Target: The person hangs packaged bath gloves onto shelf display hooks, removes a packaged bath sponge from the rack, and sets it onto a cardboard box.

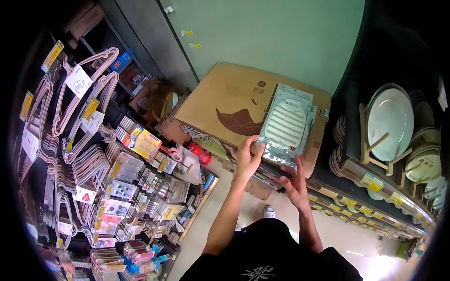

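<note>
A clear plastic package with striped, sole-shaped inserts (284,122) lies on top of similar flat packages, over a large cardboard box (225,89). At its lower left corner, my left hand (248,158) pinches the plastic edge between thumb and fingers. My right hand (296,185) is beside the lower right edge of the package, fingers spread and holding nothing; whether a fingertip touches the plastic cannot be told.
Racks at the left carry pink hangers (84,89) and small packaged goods (124,187). A red fire extinguisher (200,153) stands below the box's left side. On the right, a shelf (361,175) holds white plates (390,122) and bowls. Behind the box rises a green wall (276,37).
</note>
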{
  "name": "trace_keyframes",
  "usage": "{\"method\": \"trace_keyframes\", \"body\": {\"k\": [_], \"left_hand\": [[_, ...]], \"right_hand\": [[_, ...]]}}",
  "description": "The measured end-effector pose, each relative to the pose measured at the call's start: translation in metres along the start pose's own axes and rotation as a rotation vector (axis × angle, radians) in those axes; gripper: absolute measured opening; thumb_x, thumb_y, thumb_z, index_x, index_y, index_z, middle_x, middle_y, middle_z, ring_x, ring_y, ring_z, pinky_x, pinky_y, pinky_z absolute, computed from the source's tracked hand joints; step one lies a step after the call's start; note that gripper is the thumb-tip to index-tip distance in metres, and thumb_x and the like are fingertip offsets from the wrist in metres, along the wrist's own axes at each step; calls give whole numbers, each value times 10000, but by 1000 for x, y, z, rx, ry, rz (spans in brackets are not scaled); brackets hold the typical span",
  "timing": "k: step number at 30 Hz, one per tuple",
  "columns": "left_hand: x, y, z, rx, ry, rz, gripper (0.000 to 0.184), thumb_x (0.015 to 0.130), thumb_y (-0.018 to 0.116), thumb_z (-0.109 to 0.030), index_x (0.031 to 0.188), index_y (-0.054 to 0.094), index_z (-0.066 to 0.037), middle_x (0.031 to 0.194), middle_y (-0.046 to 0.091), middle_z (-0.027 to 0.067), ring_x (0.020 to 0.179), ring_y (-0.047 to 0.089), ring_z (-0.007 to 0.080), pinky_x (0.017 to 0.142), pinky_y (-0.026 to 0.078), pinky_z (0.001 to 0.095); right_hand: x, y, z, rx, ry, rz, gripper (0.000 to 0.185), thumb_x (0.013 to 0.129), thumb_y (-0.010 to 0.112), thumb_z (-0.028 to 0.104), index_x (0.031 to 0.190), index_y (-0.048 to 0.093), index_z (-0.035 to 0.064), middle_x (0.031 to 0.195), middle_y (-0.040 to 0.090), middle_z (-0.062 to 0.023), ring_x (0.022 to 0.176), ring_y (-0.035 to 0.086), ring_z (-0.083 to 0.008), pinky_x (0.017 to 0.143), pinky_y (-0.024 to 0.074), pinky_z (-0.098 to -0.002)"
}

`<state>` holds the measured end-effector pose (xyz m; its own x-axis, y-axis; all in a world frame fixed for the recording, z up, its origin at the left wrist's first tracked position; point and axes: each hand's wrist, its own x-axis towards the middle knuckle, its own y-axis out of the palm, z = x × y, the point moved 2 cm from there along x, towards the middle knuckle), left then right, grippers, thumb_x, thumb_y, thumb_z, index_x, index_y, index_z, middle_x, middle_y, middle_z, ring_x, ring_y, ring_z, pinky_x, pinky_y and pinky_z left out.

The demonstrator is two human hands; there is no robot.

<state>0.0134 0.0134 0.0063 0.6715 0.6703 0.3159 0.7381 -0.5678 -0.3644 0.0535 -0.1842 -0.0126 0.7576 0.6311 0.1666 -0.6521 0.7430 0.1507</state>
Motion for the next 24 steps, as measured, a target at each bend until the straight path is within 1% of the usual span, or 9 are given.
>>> {"method": "trace_keyframes", "body": {"k": [2,5,6,12,15,16,19,20,24], "left_hand": [[-9,-7,-15,137,-8,-25,290,886,664,-253,1120,611,-91,1070,665,112,1070,594,248,1043,247,590],[7,10,8,-200,-50,-22,234,895,655,-193,1084,617,-60,1075,658,108,955,626,202,929,435,397],[3,8,3,-211,-80,-16,272,903,640,-132,1150,576,-37,1042,647,90,902,624,168,813,484,291],[-27,3,16,-550,-211,13,495,919,595,-38,1377,407,-42,979,562,13,885,562,101,808,460,250],[-52,-11,12,-668,-197,150,545,927,569,-8,1429,360,-46,995,522,-12,867,518,70,786,434,225],[-66,-22,15,-653,-260,296,590,929,549,19,1463,310,-53,1007,506,-16,898,504,73,810,417,216],[-101,-33,20,-789,-267,321,614,932,536,31,1480,280,-71,992,485,-14,908,485,78,832,399,213],[-113,-40,27,-789,-285,364,624,932,525,43,1488,268,-81,996,482,-7,947,481,89,872,387,219],[-152,-67,36,-849,-320,249,563,953,521,0,1467,301,-68,1014,505,14,949,485,103,882,388,236]], "right_hand": [[-7,-1,-1,-42,-15,5,804,892,645,80,1518,141,90,1582,-6,-119,1171,487,-214,868,522,-339],[7,-8,-7,1,-7,-48,782,887,640,55,1508,164,71,1550,107,-102,1139,484,-205,892,511,-342],[5,-7,-6,25,-6,-67,760,892,634,70,1503,182,67,1519,158,-92,1136,483,-198,903,495,-339],[-1,-5,12,149,10,-142,647,918,615,213,1453,284,62,1345,390,-65,1111,486,-181,922,458,-365],[-12,0,17,342,83,-154,632,929,601,244,1449,287,70,1270,457,-63,1071,499,-173,910,457,-364],[-22,-3,3,437,151,-136,614,939,600,217,1446,283,81,1181,526,-73,1062,525,-196,877,458,-383],[-42,4,-26,576,261,-174,475,946,590,189,1371,400,94,1164,565,-43,1030,534,-174,830,449,-356],[-49,6,-43,584,303,-204,363,951,579,168,1293,479,100,1193,567,-27,1062,541,-182,873,455,-371],[-63,53,-37,547,326,-194,377,947,587,174,1290,475,63,1230,562,-69,1155,537,-229,960,450,-424]]}}
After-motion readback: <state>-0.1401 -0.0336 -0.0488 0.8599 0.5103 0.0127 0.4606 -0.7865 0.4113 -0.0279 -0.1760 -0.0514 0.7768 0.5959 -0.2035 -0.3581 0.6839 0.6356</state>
